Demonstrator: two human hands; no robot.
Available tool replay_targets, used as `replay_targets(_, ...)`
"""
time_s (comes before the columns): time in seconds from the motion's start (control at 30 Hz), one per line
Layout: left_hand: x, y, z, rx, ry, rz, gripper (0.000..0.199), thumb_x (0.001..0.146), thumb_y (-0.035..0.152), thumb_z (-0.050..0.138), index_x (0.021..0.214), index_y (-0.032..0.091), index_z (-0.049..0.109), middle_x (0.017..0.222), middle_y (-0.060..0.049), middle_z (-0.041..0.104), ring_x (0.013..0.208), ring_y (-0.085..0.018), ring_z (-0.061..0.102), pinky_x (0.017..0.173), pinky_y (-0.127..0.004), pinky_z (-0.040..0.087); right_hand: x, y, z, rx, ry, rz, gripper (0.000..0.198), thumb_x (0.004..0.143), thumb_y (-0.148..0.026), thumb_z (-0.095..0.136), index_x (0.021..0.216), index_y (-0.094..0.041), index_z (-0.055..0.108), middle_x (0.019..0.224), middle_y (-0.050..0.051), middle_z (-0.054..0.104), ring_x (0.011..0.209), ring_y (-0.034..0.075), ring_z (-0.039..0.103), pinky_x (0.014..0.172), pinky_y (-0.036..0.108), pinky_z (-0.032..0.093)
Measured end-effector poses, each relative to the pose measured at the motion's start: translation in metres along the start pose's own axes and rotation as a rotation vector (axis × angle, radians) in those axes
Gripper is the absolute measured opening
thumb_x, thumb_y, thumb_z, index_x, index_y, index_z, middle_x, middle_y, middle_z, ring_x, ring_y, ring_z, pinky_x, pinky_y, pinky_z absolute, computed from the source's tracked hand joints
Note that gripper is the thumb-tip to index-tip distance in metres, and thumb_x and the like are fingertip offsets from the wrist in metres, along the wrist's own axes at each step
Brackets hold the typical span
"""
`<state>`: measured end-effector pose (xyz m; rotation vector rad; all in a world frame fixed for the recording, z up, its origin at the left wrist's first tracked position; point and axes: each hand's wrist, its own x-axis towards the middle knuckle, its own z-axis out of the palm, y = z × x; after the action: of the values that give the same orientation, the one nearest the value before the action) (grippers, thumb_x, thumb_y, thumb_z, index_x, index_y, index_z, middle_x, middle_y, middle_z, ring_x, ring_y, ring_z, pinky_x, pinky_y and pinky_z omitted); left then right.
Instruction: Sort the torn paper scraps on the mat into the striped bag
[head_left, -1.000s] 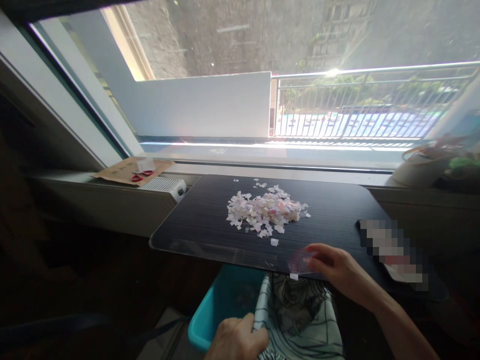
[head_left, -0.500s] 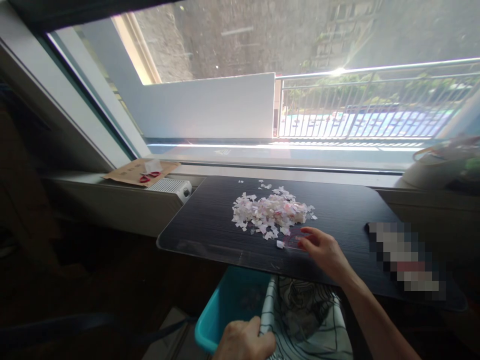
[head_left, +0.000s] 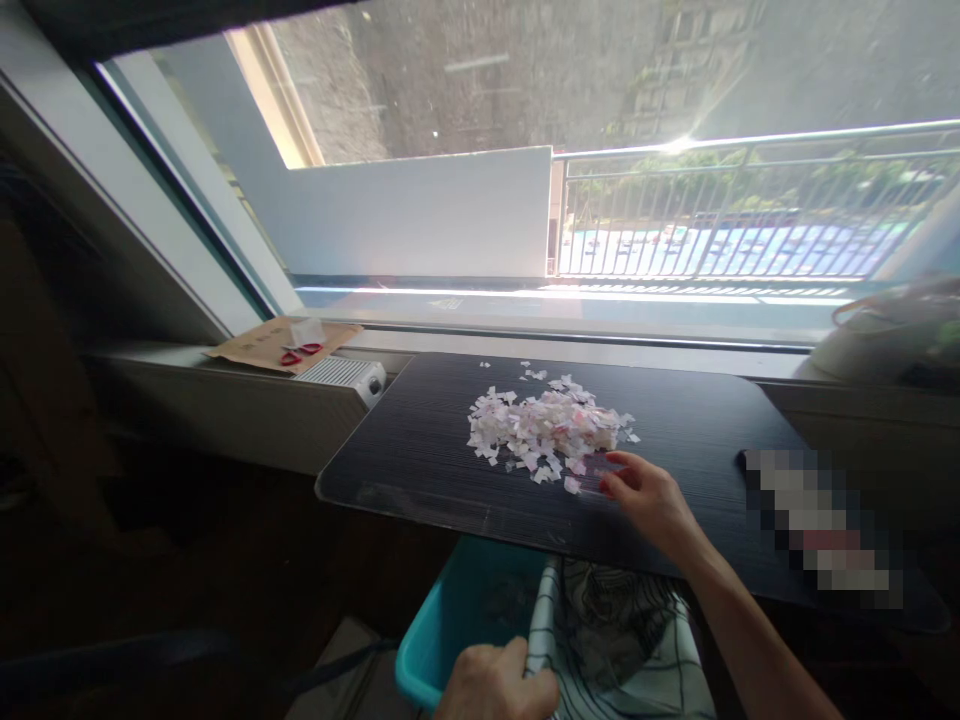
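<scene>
A loose heap of small white and pinkish paper scraps (head_left: pixel 551 425) lies on the dark tabletop (head_left: pixel 420 440). My right hand (head_left: pixel 649 500) is at the heap's near right edge, thumb and fingers curled around a thin see-through plastic piece (head_left: pixel 596 467), faint against the dark top. Below the table's front edge, my left hand (head_left: pixel 499 680) is closed on the upper edge of a white cloth with dark checked lines (head_left: pixel 541 625). This cloth forms an open bag or lining, with dim contents inside. A turquoise bin (head_left: pixel 427 640) stands just left of it.
Red-handled scissors (head_left: pixel 301 353) rest on a brown paper envelope (head_left: pixel 259 345) on the sill, beside a white radiator (head_left: pixel 341 375). A pixelated item (head_left: pixel 817 525) lies at the table's right. A pale bag (head_left: pixel 870 335) sits on the sill at right. A large window backs the table.
The loose scrap by my right fingers now lies closer to the heap, and the plastic piece shows less. My left hand keeps its grip on the cloth. The view shifted slightly.
</scene>
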<state>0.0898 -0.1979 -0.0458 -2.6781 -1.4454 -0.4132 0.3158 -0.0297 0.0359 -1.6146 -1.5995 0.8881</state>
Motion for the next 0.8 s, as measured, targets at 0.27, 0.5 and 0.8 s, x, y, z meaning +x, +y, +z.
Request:
replay_targets(0.27,0.004,-0.001,-0.011,0.0,0.006,0.013,0.041,0.064,0.057,0.065,0.049,0.021,0.051,0.05,0.003,0.034,0.044,-0.01,0.015,0.045,-0.026,0.007,-0.013,-0.004,-0.026,-0.182,0.002,0.025,0.039,0.076,-0.037,0.054,0.109,-0.017,0.064,0.074,0.003,0.072,0.072,0.022,0.068,0.068,0.032,0.049)
replay_targets(0.5,0.007,-0.001,-0.017,-0.025,0.089,0.065,0.037,0.079,0.047,0.054,0.052,0.021,0.05,0.051,0.002,0.034,0.042,-0.011,0.016,0.045,-0.028,0.005,-0.012,-0.005,-0.025,-0.148,0.04,-0.001,0.041,0.078,-0.038,0.052,0.113,-0.018,0.061,0.078,0.003,0.073,0.069,0.02,0.067,0.067,0.03,0.049)
replay_targets(0.8,0.01,-0.008,-0.03,0.021,0.015,0.151,0.027,0.084,0.039,0.051,0.062,0.023,0.052,0.054,0.003,0.039,0.04,-0.011,0.03,0.043,-0.027,0.011,-0.008,0.0,-0.029,-0.189,0.054,-0.035,0.04,0.08,-0.04,0.051,0.113,-0.02,0.062,0.08,0.004,0.074,0.076,0.021,0.068,0.071,0.031,0.049)
